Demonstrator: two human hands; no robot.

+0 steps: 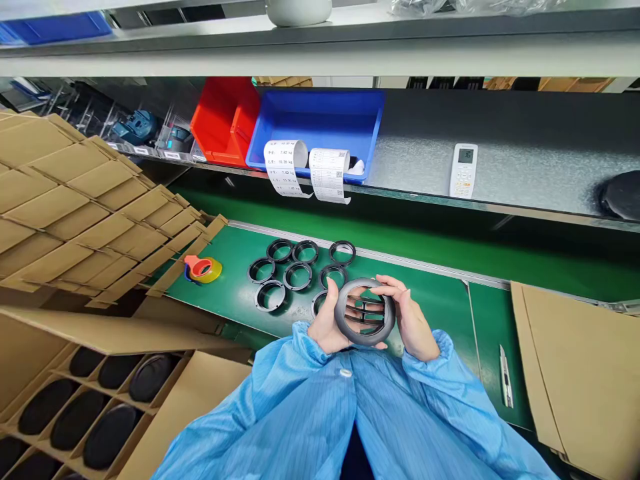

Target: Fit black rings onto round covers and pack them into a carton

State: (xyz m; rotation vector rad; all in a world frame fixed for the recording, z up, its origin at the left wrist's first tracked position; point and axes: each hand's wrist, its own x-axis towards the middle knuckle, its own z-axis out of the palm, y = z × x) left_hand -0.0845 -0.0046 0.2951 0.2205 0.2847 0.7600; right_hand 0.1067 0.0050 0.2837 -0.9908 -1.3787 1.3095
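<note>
I hold a round black vent grille (364,312) upright in front of me with both hands. My left hand (328,324) grips its left rim, thumb up along the edge. My right hand (409,316) grips the right rim, fingers curled over the top. Both arms wear light blue sleeves. Just beyond the grille, several black plastic rings (298,273) lie flat in a cluster on the green mat (430,293).
A cardboard box with dividers (90,400) at lower left holds dark round parts. Stacked cardboard dividers (85,200) rise at left, beside a tape dispenser (203,269). Flat cardboard (575,373) and a utility knife (506,377) lie right. Red bin (225,120), blue bin (320,123), remote control (463,170) on shelf.
</note>
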